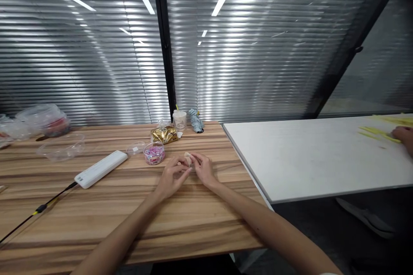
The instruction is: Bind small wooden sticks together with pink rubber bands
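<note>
Over the wooden table, my left hand (172, 176) and my right hand (203, 169) meet with fingertips pinched together. Between them is a small pale thing (187, 158), whitish, with a thin strand hanging down; its kind is too small to make out. Both hands are closed on it. Just left of my left hand stands a clear round tub (154, 153) filled with small pink and purple pieces. Its clear lid (136, 148), with a white label, lies beside it.
Behind the tub are a gold foil packet (164, 134), a white cup (180, 120) and a crumpled blue wrapper (196, 121). Leftward lie a white power bank (101, 169) with a cable and clear containers (61, 147). At right, another person's hand (403, 133) is by yellow strips (379, 132) on a white table (306, 159).
</note>
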{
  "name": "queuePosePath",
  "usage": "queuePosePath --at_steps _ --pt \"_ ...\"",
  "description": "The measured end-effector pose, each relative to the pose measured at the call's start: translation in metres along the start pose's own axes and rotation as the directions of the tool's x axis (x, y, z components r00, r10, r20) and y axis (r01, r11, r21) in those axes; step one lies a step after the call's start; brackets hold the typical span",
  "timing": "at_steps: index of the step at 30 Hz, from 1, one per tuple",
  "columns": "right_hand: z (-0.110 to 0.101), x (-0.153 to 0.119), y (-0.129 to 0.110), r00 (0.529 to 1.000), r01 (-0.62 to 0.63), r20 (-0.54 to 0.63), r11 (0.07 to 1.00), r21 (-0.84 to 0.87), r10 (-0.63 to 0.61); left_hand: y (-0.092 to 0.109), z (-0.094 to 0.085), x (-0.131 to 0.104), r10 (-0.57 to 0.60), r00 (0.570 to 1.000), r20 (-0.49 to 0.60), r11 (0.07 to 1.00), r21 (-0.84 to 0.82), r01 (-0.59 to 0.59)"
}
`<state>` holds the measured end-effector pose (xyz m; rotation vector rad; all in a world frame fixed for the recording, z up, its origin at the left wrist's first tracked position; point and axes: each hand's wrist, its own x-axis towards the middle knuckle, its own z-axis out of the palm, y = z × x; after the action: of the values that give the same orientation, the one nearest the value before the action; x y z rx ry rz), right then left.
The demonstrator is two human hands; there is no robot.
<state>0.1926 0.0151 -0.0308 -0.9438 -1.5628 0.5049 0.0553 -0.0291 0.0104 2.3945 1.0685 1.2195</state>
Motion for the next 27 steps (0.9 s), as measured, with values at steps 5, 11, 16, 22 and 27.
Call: queuePosePath --at_steps 5,11,16,22,27 --pt "-0.001 0.001 0.001 1.0 -0.025 -0.018 1.0 -0.02 0.024 -0.006 -0.005 -0.001 0.085 0.976 0.2 0.994 0.045 -0.095" --pt "0.002 0.002 0.004 0.997 -0.072 -0.038 0.997 0.011 0.072 -0.015 0.0 0.0 0.03 0.986 0.164 0.956 0.285 -0.076" --pt "0.001 0.002 0.002 0.995 -0.087 -0.04 0.996 -0.013 0.087 -0.009 0.004 0.002 -0.282 0.956 0.084 0.934 -0.203 0.294" --pt "-0.001 0.001 -0.007 0.995 0.0 -0.101 0.997 -0.082 -0.008 -0.009 0.01 0.003 -0.596 0.674 0.438 0.059 -0.812 0.58" --pt "-0.004 -0.007 -0.012 0.958 0.287 0.024 0.939 -0.189 -0.287 -0.02 0.002 0.001 -0.442 0.556 0.704 -0.267 -0.695 0.668"
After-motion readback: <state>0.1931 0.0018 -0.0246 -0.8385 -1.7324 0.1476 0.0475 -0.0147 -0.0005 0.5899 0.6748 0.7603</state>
